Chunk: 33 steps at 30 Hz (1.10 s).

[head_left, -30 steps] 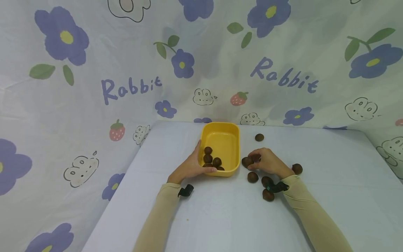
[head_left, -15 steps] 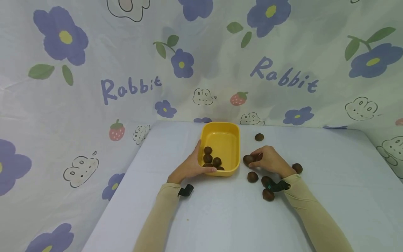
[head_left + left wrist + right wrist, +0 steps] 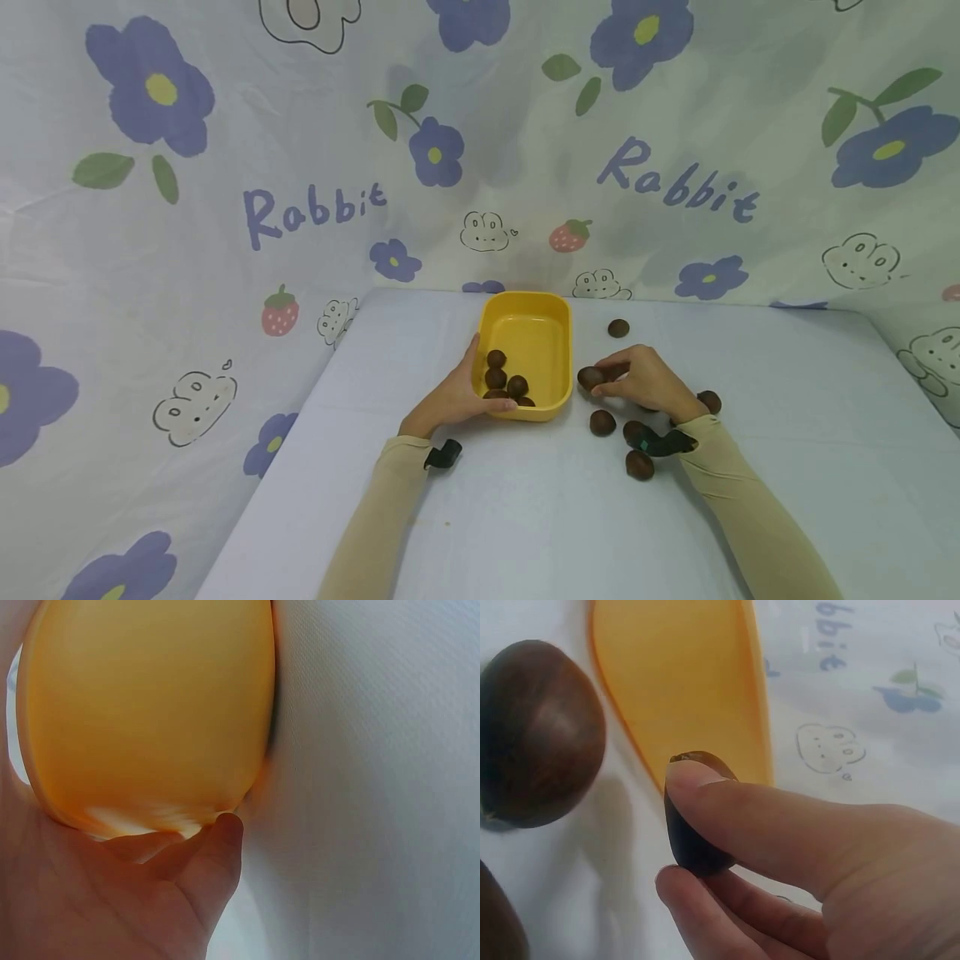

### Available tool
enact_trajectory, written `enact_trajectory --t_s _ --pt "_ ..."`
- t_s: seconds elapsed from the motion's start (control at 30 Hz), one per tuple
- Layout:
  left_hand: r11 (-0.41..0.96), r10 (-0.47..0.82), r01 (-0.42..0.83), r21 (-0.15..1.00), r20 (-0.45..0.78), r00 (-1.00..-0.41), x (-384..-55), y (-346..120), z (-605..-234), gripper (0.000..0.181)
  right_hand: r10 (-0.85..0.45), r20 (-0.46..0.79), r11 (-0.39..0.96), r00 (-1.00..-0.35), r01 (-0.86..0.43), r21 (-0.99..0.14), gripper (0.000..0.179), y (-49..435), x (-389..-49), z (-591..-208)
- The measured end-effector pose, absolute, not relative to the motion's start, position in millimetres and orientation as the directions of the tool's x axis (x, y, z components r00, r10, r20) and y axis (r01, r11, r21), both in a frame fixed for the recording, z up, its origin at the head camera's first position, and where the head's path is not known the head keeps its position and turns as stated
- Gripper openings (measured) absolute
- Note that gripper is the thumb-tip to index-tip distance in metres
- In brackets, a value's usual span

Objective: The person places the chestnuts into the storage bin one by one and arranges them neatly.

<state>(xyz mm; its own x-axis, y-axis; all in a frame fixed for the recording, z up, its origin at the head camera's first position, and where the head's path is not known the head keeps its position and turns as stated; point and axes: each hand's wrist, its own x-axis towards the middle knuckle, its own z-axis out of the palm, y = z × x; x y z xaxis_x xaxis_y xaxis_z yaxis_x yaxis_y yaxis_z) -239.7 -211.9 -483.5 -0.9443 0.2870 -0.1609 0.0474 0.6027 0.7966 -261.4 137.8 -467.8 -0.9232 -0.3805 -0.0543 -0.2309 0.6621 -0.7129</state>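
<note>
Pinching a brown nut [image 3: 694,844] between thumb and fingertips, the right hand [image 3: 647,386] sits just outside the right wall of the yellow box [image 3: 532,342], as I read it from my head view. I cannot tell whether that nut touches the white table [image 3: 487,533]. On the other side I have the left hand [image 3: 450,398] gripping the near left corner of the box, its thumb along the near rim and spread away from the fingers, which press on the outside of the left wall. I count five nuts [image 3: 496,378] showing inside, gathered toward the near left. More lie loose on the table: a far nut [image 3: 618,328] beyond the right hand, a near nut [image 3: 602,423] on this side of it, a lower nut [image 3: 640,466] close to the black band [image 3: 663,443], and a side nut [image 3: 709,402] by the wrist. Other dark shapes by that wrist are too covered for me to make out.
</note>
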Motion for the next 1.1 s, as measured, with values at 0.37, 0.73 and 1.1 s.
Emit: enact_trajectory --t_s 0.37,0.73,1.1 --pt "0.590 0.293 0.070 0.804 -0.132 -0.947 -237 -212 -483 0.143 -0.360 -0.029 0.637 -0.933 -0.222 -0.738 0.044 138 -256 -449" --pt "0.573 0.293 0.050 0.818 -0.147 -0.945 -236 -210 -482 0.139 -0.350 0.008 0.617 -0.937 -0.237 -0.751 0.046 131 -258 -439" --pt "0.602 0.270 0.036 0.797 -0.162 -0.949 -235 -211 -481 0.138 -0.369 -0.014 0.598 -0.929 -0.226 -0.769 0.047 113 -267 -424"
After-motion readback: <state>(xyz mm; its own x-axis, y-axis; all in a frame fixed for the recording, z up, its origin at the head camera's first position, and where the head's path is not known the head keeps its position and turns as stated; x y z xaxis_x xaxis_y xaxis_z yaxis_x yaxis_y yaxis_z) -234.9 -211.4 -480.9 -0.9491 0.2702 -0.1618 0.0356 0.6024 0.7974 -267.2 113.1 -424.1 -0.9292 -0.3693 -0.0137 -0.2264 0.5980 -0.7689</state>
